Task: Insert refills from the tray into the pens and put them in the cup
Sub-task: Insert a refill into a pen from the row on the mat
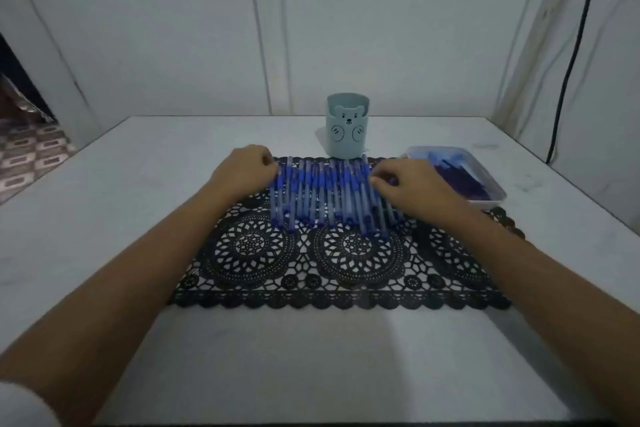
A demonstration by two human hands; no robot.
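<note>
Though apart, left hand [242, 168] and right hand [403, 185] curled beside pens [322, 194]

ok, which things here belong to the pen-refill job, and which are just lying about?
Job:
- pens, in a row on the mat
- tray holding refills
- bear cup
- left hand and right hand, at the ends of the row

Lying about:
- black lace mat
- table
- black cable by the wall
</note>
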